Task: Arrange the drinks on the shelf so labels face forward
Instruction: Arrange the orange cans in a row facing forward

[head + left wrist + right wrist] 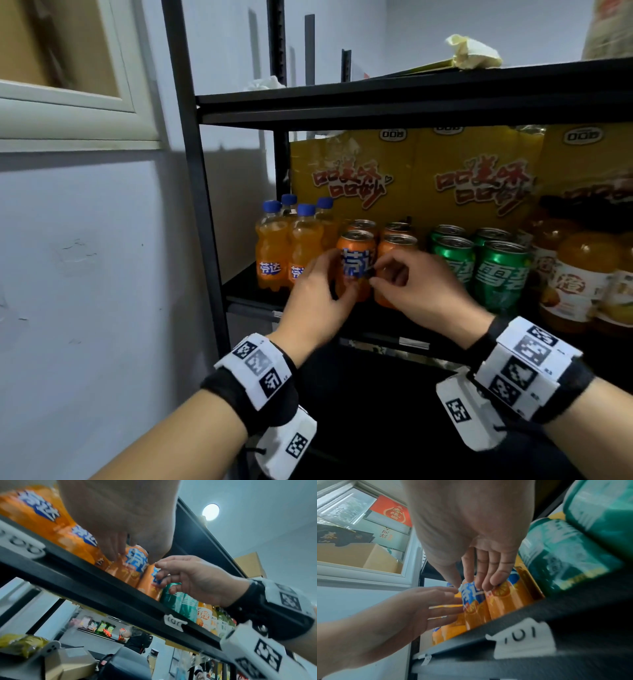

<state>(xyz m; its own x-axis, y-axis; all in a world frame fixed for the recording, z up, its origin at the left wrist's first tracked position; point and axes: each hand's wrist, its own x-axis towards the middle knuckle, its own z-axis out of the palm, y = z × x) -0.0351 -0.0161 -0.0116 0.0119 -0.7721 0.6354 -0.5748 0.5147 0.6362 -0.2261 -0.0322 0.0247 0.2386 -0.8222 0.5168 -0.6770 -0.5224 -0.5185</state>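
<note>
Two orange cans stand side by side at the front of the black shelf [251, 306]. On the front-left orange can [356, 253] the blue label faces me. My left hand [325, 274] holds this can, fingers on its left side and thumb near the top; the left wrist view shows the left hand [133, 553] round the can [135, 561]. My right hand [376, 275] has curled fingers on the front-right orange can [394, 245], mostly hiding it. In the right wrist view my right hand [471, 584] touches both cans, and that can's [510, 601] label is turned right.
Small orange soda bottles [274, 246] stand left of the cans, against the black upright post [195, 171]. Green cans [500, 274] and orange juice bottles [579, 281] stand to the right. More orange cans and yellow cartons [376, 178] fill the back. An upper shelf [411, 99] hangs close above.
</note>
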